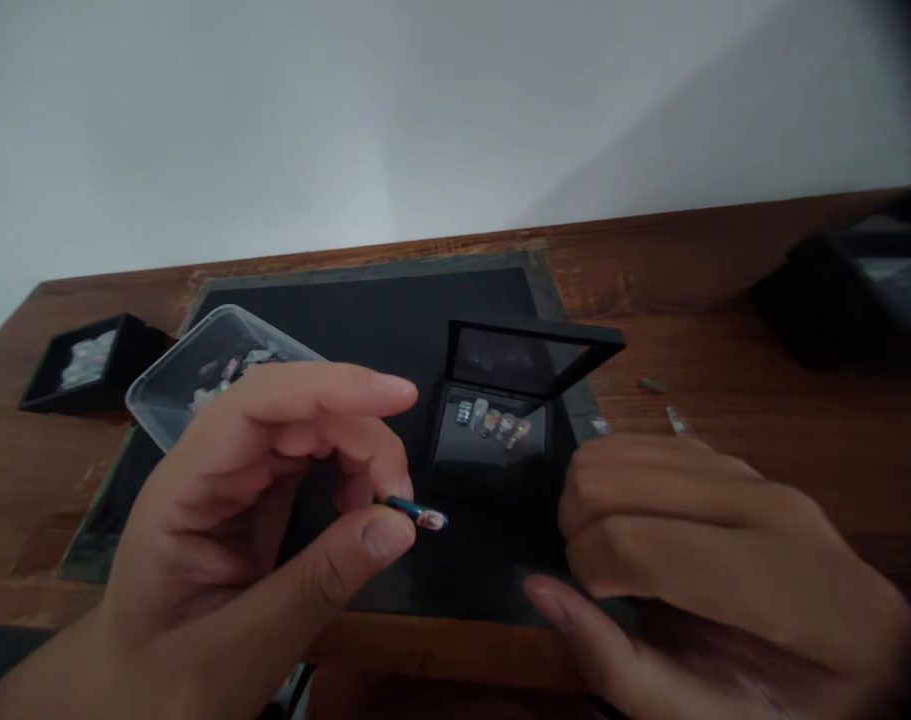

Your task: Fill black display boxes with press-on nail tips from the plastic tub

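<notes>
Between the thumb and a bent finger of my left hand [267,520] is a small dark blue press-on nail [421,513] with a light decorated tip; the index finger stays raised above it. My right hand [695,560] is to the right, back up, its fingers curled under and its thumb apart from them. Whatever may be inside that curl is hidden. Past the two hands, a black display box [492,465] stands with its windowed lid [534,355] raised. Several decorated press-on nails [500,422] lie in a row near the back of its base.
A clear plastic container [159,390] with several loose nails is partly behind my left hand. A black box [39,385] with pale pieces sits at far left. Small pieces [652,385] lie on the wooden table [680,300] beyond my right hand; a blurred dark box [830,300] is at right.
</notes>
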{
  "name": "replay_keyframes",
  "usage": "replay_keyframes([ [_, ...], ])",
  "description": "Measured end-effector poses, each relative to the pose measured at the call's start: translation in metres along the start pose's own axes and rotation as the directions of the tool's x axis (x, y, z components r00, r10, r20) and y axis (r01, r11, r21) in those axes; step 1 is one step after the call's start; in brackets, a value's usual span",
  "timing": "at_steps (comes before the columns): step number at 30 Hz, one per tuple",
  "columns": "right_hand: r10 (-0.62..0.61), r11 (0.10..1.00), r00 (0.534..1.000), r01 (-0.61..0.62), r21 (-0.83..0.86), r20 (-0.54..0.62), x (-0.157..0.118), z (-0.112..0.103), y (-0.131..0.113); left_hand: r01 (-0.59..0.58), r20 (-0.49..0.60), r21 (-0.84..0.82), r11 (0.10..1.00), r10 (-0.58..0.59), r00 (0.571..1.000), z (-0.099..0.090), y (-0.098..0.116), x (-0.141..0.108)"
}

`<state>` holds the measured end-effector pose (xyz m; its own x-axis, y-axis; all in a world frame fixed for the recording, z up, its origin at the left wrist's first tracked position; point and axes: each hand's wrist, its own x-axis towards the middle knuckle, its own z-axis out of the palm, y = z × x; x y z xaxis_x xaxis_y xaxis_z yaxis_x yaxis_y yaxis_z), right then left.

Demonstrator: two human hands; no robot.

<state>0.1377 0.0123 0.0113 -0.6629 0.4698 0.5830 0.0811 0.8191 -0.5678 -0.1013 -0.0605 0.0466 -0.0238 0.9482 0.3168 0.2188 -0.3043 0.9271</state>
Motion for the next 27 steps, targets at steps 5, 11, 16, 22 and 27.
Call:
replay_keyframes([
  [5,0.031,0.996,0.999,-0.029,0.086,-0.021,0.000,0.002,0.001,0.005,0.055,0.095,0.996,-0.011,0.998,0.011,-0.007,-0.005],
  [11,0.011,0.999,0.999,-0.010,0.052,-0.036,-0.003,0.005,0.001,0.042,0.130,0.170,0.985,-0.065,0.989,0.018,-0.011,-0.011],
  [16,0.039,0.998,0.997,-0.036,0.048,-0.062,-0.002,0.003,0.001,0.121,0.166,0.205,0.971,-0.157,0.974,0.018,-0.014,-0.012],
  [22,0.042,0.997,0.997,-0.037,0.067,-0.070,-0.001,0.002,0.003,0.105,0.195,0.282,0.954,-0.164,0.967,0.013,-0.014,-0.010],
  [27,0.081,0.994,0.993,-0.075,0.074,-0.085,-0.002,0.002,0.001,0.145,0.237,0.266,0.953,-0.211,0.948,0.015,-0.016,-0.003],
])
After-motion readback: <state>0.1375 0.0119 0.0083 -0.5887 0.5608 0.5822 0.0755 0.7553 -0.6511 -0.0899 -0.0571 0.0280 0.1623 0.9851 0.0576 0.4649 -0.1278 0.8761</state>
